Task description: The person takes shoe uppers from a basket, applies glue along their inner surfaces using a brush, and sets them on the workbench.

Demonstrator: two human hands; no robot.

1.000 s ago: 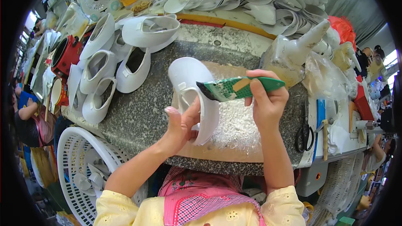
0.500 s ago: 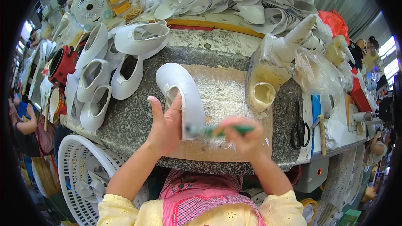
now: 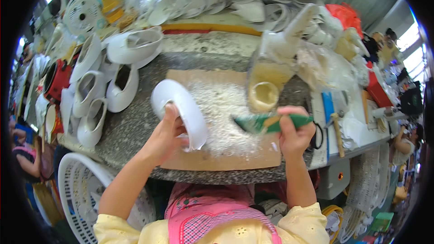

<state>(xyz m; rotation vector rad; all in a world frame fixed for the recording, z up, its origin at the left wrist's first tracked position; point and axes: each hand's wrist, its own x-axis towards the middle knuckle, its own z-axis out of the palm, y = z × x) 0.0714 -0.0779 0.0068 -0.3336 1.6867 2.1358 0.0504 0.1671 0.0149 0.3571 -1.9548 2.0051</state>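
My left hand grips a white curved plastic shell, holding it on edge over a brown board dusted with white shavings. My right hand is closed round a green-handled scraping tool whose tip points left toward the shell, a short gap away. Both forearms come in from the lower edge in yellow sleeves.
Several white plastic housings are stacked at the left of the grey stone bench. A yellowish jar stands behind the board. White fan grilles lie lower left; scissors and tools sit at the right. Other people work at both sides.
My right hand has lifted the green tool from the board's front edge up and to the right. The shell has turned slightly in my left hand.
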